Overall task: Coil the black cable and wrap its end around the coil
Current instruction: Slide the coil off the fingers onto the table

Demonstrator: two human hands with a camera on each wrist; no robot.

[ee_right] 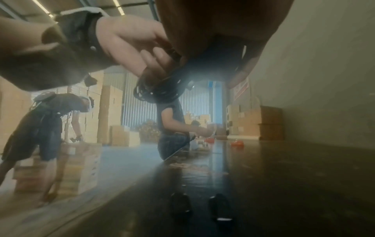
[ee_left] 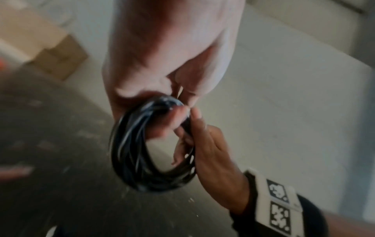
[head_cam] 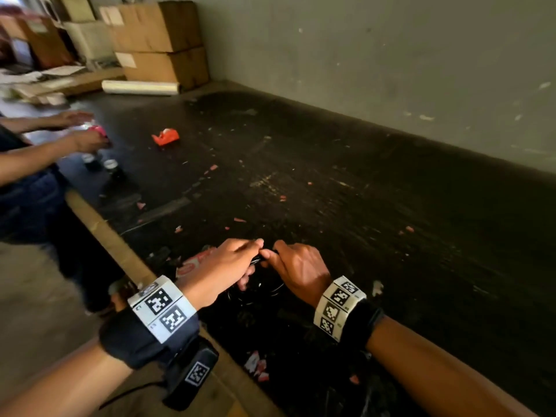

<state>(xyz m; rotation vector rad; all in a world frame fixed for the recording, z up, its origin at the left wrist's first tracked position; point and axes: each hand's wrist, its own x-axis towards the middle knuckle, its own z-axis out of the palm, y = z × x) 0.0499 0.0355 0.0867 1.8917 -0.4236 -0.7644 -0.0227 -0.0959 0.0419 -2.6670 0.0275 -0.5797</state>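
Both hands are together above the near part of the dark table [head_cam: 346, 182], clamped on the black cable [ee_left: 134, 154]. The cable is wound into a coil of several loops and hangs in the air between the hands, clear of the table surface. The left hand [head_cam: 224, 263] has its fingers [ee_left: 164, 123] curled through the top of the coil, thumb closing over the bundle. The right hand [head_cam: 301, 267] pinches the coil on its side, fingertips meeting those of the left hand at the top of the bundle. Which strand is the cable's end cannot be told; the wrist views are blurred. Red paper scraps [head_cam: 239, 219] lie scattered on the table, with an orange tape dispenser [head_cam: 165, 136] further back. A second person [head_cam: 39, 164] works at the left end of the table. Cardboard boxes [head_cam: 156, 40] stand stacked at the far end against the wall.
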